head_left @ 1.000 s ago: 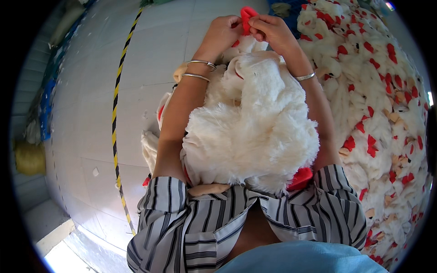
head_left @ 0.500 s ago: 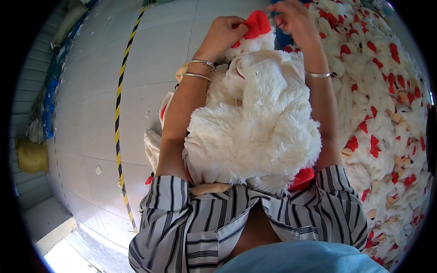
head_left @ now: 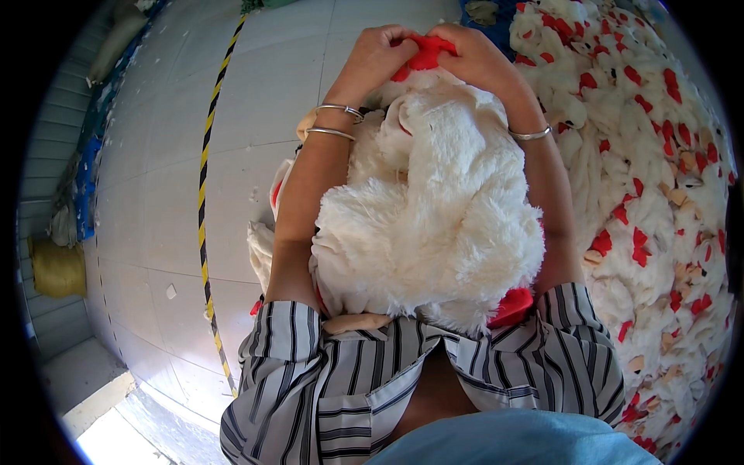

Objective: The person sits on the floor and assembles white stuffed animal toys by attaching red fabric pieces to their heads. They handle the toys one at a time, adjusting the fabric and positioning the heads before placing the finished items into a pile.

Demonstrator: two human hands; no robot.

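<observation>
at the top of the lap, both hands pinch a red fabric piece (head_left: 422, 56) on a white plush toy (head_left: 434, 217).
left hand (head_left: 380, 54) and right hand (head_left: 473, 58) are clenched on it from either side; best to keep the grip close and the fur clear. fingertips and any seam are hidden. pile of plush toys (head_left: 651, 194) on the right is cut off; floor (head_left: 155, 194) tape blurs.

Fluffy white plush toy (head_left: 434, 225) lay bunched in the lap, its red fabric piece (head_left: 422, 56) pinched at the far end.
</observation>
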